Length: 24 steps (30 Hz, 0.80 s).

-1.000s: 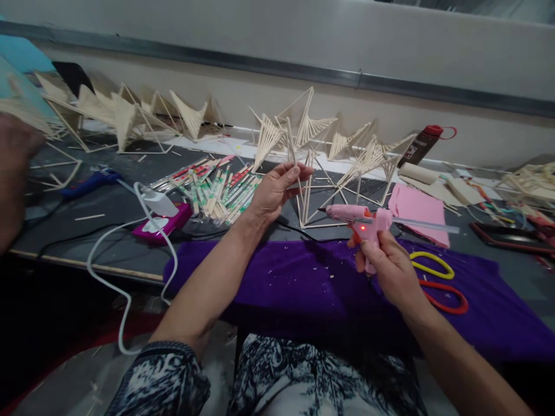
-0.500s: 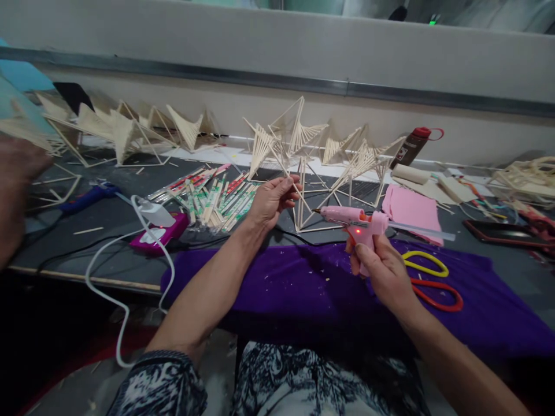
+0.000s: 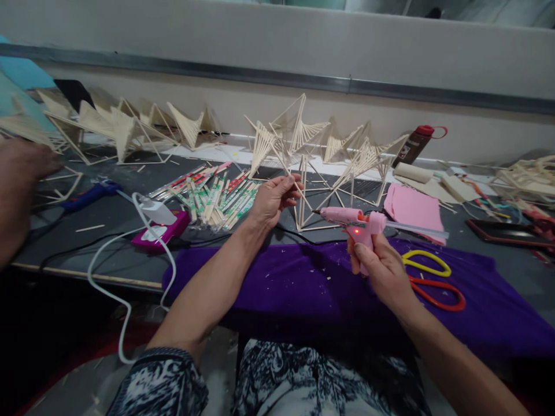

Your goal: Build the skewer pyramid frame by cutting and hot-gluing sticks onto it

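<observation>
Pink plastic glue gun [image 3: 370,227] gripped in right hand [image 3: 385,267], nozzle [image 3: 316,212] leftward, near-level; pale wooden stick [image 3: 306,199] pinched in left hand [image 3: 272,200], slanted down-right. Open room over purple cloth [image 3: 299,274], lower centre.

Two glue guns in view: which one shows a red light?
The pink glue gun, gripped in the right hand: its red light is lit. The blue glue gun lies unheld at the left, with no light visible.

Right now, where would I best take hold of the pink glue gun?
Probably by the handle of the pink glue gun, coming from the near right, below the clear glue stick: the handle hangs beneath the rest, while the nozzle points left, away from that approach.
</observation>
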Available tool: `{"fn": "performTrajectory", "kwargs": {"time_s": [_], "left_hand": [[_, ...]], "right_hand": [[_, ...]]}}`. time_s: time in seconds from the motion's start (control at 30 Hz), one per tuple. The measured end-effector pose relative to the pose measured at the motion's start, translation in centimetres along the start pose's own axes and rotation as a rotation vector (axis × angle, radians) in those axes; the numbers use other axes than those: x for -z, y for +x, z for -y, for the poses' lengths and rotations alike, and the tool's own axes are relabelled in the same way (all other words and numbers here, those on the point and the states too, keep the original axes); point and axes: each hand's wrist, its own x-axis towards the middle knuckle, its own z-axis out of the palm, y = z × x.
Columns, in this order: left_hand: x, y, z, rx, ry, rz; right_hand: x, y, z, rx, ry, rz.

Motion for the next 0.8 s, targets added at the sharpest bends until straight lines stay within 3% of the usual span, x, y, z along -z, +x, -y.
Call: {"fn": "performTrajectory", "kwargs": {"time_s": [0.47,0.8], "left_hand": [[-0.1,0.0,0.0,0.006,-0.013,-0.03],[0.2,0.0,-0.5,0.004,-0.047,0.007]], "right_hand": [[0.1,-0.1,-0.4,0.018,0.061,-0.03],[1.2,-0.2,-0.7,-0.053,0.033,0.05]]}}
